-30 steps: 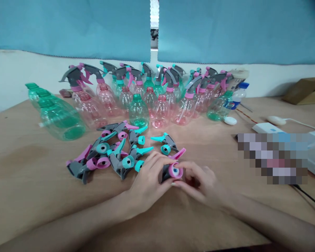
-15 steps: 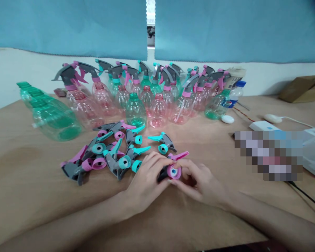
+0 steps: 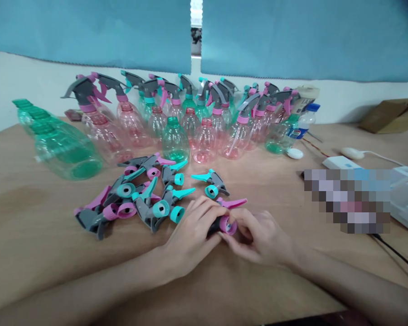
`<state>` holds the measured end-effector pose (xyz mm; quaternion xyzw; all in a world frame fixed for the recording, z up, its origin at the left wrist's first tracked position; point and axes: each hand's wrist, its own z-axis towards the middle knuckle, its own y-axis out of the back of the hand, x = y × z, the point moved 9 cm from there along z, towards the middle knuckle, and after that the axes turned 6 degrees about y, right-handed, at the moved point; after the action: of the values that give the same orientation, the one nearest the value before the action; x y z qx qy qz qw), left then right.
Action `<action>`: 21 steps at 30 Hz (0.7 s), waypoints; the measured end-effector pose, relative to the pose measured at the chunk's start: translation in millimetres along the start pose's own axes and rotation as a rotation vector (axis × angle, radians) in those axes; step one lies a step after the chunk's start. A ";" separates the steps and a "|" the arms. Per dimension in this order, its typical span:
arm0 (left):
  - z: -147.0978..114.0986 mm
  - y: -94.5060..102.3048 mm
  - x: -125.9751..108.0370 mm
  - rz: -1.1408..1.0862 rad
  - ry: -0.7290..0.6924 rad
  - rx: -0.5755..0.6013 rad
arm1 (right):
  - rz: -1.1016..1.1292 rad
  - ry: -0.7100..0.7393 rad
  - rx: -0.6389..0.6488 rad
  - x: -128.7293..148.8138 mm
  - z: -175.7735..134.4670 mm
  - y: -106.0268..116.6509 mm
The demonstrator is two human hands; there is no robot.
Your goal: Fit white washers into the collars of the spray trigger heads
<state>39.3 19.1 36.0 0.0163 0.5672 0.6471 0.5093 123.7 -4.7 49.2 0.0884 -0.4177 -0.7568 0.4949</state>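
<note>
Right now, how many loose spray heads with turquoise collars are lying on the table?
5 spray heads: one apart at right; of the clustered rest, one at left, one back right, one front centre, one beside the left hand. More may be hidden.

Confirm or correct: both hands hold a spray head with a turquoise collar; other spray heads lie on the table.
Not turquoise: the head view shows a pink collar. Left hand and right hand hold the spray head; other spray heads lie on the table.
</note>
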 end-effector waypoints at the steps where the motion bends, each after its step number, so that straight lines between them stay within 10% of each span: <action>1: 0.2 -0.3 0.1 0.004 -0.001 0.002 | 0.003 -0.011 0.007 -0.9 0.0 -0.7; 21: 2.4 -4.0 2.8 -0.149 0.086 0.087 | 0.119 -0.106 -0.069 -11.0 -5.0 1.1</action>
<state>42.0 22.1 32.3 -0.0316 0.6160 0.5821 0.5299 132.6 1.5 43.7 0.0061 -0.4214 -0.7437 0.5190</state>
